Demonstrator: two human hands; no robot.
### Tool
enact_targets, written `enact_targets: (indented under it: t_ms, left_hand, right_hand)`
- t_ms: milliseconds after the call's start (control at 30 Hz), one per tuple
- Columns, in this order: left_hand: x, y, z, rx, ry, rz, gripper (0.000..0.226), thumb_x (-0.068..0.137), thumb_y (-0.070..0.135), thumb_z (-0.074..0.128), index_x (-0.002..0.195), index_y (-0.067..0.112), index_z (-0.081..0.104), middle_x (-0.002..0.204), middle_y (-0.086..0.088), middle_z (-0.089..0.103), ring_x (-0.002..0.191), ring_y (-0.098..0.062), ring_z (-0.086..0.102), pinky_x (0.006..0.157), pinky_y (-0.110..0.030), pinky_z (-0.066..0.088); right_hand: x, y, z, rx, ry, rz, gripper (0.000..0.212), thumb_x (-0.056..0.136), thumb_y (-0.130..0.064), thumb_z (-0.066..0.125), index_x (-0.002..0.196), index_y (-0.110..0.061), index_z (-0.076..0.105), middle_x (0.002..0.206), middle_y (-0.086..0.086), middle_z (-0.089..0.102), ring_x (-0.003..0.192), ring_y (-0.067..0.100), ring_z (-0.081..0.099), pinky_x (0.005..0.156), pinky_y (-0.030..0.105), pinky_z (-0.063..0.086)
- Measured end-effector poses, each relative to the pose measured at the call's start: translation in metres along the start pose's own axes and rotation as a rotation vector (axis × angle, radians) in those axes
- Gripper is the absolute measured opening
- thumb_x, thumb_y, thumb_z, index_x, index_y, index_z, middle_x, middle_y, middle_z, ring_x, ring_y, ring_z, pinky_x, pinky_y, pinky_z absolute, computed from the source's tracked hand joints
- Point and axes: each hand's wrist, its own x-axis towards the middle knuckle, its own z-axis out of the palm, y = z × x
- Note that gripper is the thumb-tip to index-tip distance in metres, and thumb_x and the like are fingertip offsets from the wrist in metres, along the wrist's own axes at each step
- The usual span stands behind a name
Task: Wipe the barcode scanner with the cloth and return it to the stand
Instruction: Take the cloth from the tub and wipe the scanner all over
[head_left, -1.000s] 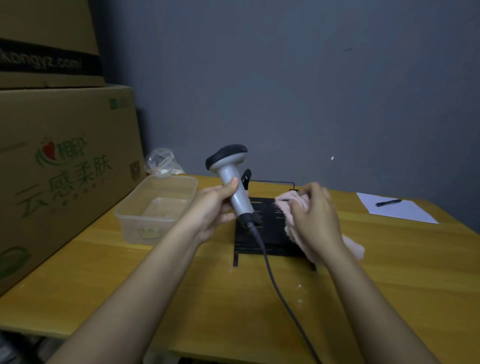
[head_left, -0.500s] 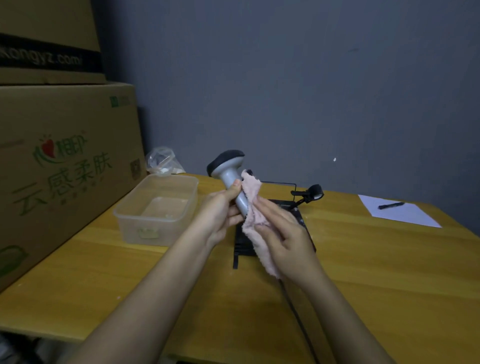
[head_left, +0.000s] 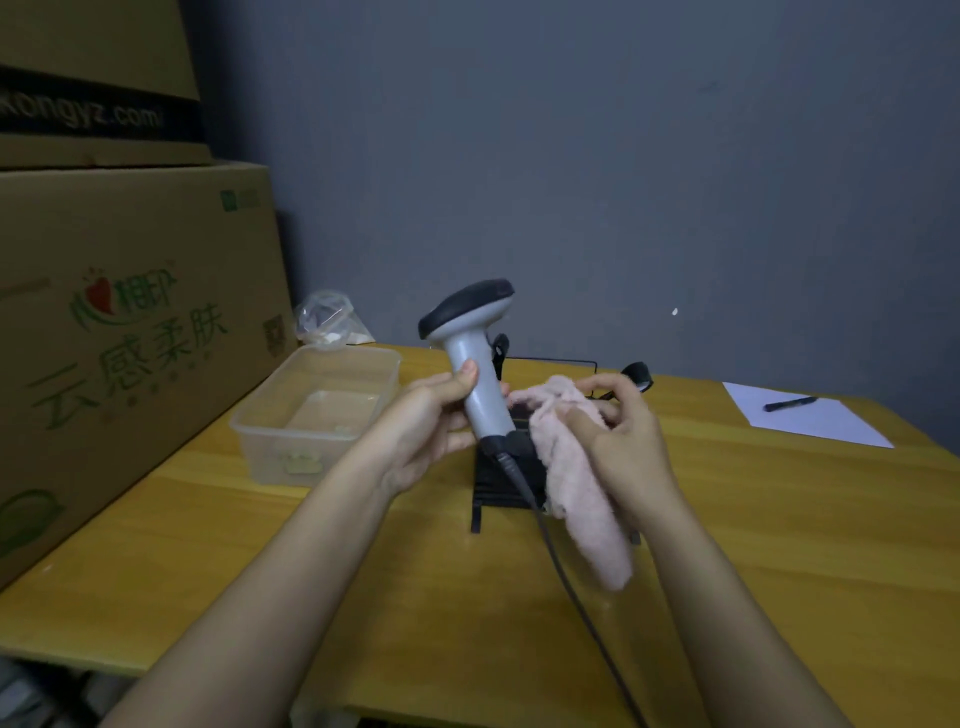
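The left hand (head_left: 423, 431) grips the grey handle of the barcode scanner (head_left: 475, 358), held upright above the wooden counter (head_left: 779, 519) with its dark head tilted up to the right and its cable (head_left: 566, 577) trailing down toward the camera. Just right of the handle, the right hand (head_left: 623, 441) holds a pink cloth (head_left: 576, 478) that hangs over the black stand (head_left: 491, 478). A clear plastic tub (head_left: 317, 410) sits to the left beside cardboard boxes (head_left: 119, 332), and a pen (head_left: 789, 404) lies on a sheet of paper (head_left: 810, 423) at far right.
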Motion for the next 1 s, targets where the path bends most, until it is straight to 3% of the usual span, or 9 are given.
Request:
enact_targets:
  t_ms: [100, 167, 233, 300, 400, 600, 667, 800, 1000]
  left_hand:
    - [-0.003, -0.005, 0.007, 0.029, -0.050, -0.004, 0.029, 0.096, 0.024, 0.045, 0.113, 0.004, 0.056, 0.105, -0.009, 0.068, 0.095, -0.018, 0.066, 0.085, -0.035, 0.055]
    - [-0.002, -0.005, 0.009, 0.034, -0.043, 0.004, 0.029, 0.096, 0.025, 0.044, 0.113, 0.004, 0.058, 0.103, -0.008, 0.068, 0.094, -0.017, 0.066, 0.085, -0.034, 0.055]
    - [-0.001, -0.003, 0.010, -0.004, -0.024, 0.005, 0.032, 0.096, 0.025, 0.045, 0.117, 0.003, 0.056, 0.104, -0.009, 0.068, 0.096, -0.018, 0.065, 0.082, -0.034, 0.056]
    - [0.001, -0.004, 0.011, 0.009, -0.006, 0.007, 0.036, 0.096, 0.026, 0.045, 0.120, 0.001, 0.055, 0.109, -0.012, 0.067, 0.099, -0.020, 0.064, 0.084, -0.035, 0.056]
    - [0.003, -0.004, 0.019, 0.028, 0.003, 0.012, 0.038, 0.096, 0.028, 0.045, 0.121, 0.001, 0.054, 0.105, -0.011, 0.066, 0.094, -0.019, 0.064, 0.085, -0.035, 0.053]
    - [0.002, -0.009, 0.014, 0.108, 0.054, -0.039, 0.038, 0.096, 0.029, 0.046, 0.121, 0.002, 0.055, 0.098, -0.006, 0.067, 0.089, -0.014, 0.065, 0.079, -0.030, 0.056]
    - [0.000, -0.014, 0.010, 0.077, 0.057, -0.057, 0.040, 0.096, 0.029, 0.047, 0.125, 0.002, 0.052, 0.099, -0.006, 0.067, 0.091, -0.015, 0.065, 0.074, -0.029, 0.058]
    - [0.001, -0.013, 0.007, 0.059, 0.054, -0.045, 0.040, 0.095, 0.029, 0.048, 0.124, 0.003, 0.053, 0.103, -0.006, 0.067, 0.095, -0.015, 0.064, 0.073, -0.029, 0.059]
    - [0.008, -0.013, 0.013, 0.046, 0.063, 0.005, 0.043, 0.094, 0.032, 0.050, 0.124, 0.002, 0.054, 0.101, -0.005, 0.069, 0.087, -0.014, 0.068, 0.077, -0.035, 0.055]
  right_hand:
    - [-0.013, -0.006, 0.015, 0.138, 0.042, 0.016, 0.003, 0.084, -0.023, 0.069, 0.086, -0.020, 0.070, 0.083, -0.003, 0.073, 0.078, 0.012, 0.067, 0.067, 0.026, 0.052]
    - [-0.027, -0.003, 0.023, 0.076, -0.078, -0.031, 0.019, 0.090, -0.031, 0.060, 0.106, -0.027, 0.070, 0.105, -0.009, 0.072, 0.098, 0.004, 0.065, 0.083, 0.025, 0.052]
    - [-0.036, 0.004, 0.025, -0.030, -0.208, -0.103, 0.040, 0.094, -0.039, 0.049, 0.134, -0.033, 0.050, 0.135, -0.014, 0.054, 0.125, -0.002, 0.046, 0.103, 0.026, 0.039]
    - [-0.038, 0.008, 0.029, -0.115, -0.243, -0.150, 0.049, 0.096, -0.036, 0.044, 0.144, -0.035, 0.034, 0.146, -0.016, 0.037, 0.133, -0.004, 0.032, 0.108, 0.019, 0.029]
    - [-0.035, 0.010, 0.037, -0.219, -0.170, -0.229, 0.045, 0.098, -0.030, 0.040, 0.143, -0.031, 0.035, 0.133, -0.010, 0.037, 0.119, -0.010, 0.037, 0.093, -0.001, 0.029]
    - [-0.011, 0.017, 0.025, -0.311, -0.354, -0.133, 0.027, 0.099, -0.041, 0.028, 0.104, -0.024, 0.048, 0.089, -0.006, 0.057, 0.076, 0.002, 0.056, 0.062, 0.019, 0.042]
    - [-0.001, 0.017, 0.014, -0.373, -0.367, -0.035, 0.031, 0.099, -0.043, 0.029, 0.108, -0.018, 0.046, 0.091, -0.009, 0.054, 0.084, 0.009, 0.056, 0.063, 0.021, 0.041]
    - [-0.004, 0.009, 0.006, -0.244, -0.074, 0.056, 0.039, 0.097, -0.049, 0.029, 0.104, -0.013, 0.043, 0.084, -0.005, 0.050, 0.078, 0.012, 0.052, 0.060, 0.025, 0.037]
    - [-0.018, -0.005, 0.017, -0.036, -0.333, 0.129, 0.026, 0.101, -0.035, 0.033, 0.107, -0.021, 0.054, 0.106, 0.004, 0.062, 0.086, 0.012, 0.060, 0.069, 0.028, 0.046]
